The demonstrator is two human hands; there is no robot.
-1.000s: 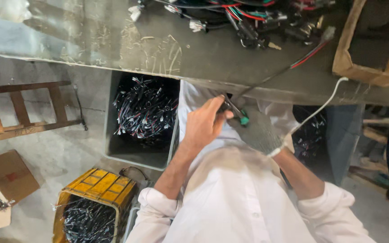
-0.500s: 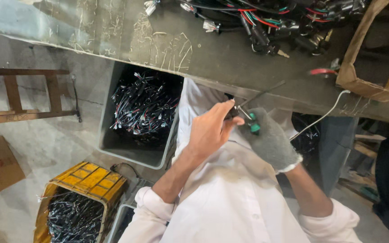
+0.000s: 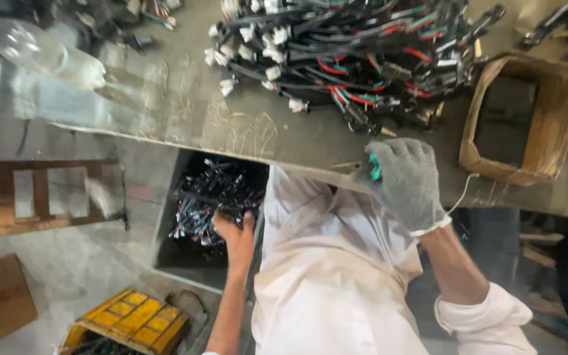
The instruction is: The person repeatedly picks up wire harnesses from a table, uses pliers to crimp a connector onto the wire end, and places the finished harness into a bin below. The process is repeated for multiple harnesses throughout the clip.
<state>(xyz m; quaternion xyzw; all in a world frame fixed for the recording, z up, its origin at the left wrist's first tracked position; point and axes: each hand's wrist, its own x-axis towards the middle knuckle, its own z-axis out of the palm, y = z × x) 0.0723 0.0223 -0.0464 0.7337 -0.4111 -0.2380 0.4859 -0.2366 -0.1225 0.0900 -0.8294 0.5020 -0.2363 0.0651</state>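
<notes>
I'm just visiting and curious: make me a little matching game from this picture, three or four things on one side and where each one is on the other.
Things:
1. right hand
2. left hand
3. cardboard box
4. yellow crate

Places:
A. on the floor, bottom of the view
B. reaching into the grey bin of wire harnesses under the table
C. gloved, at the table edge, holding a green-handled tool
D. on the tabletop, far right

Pairs: 1-C, 2-B, 3-D, 4-A
</notes>
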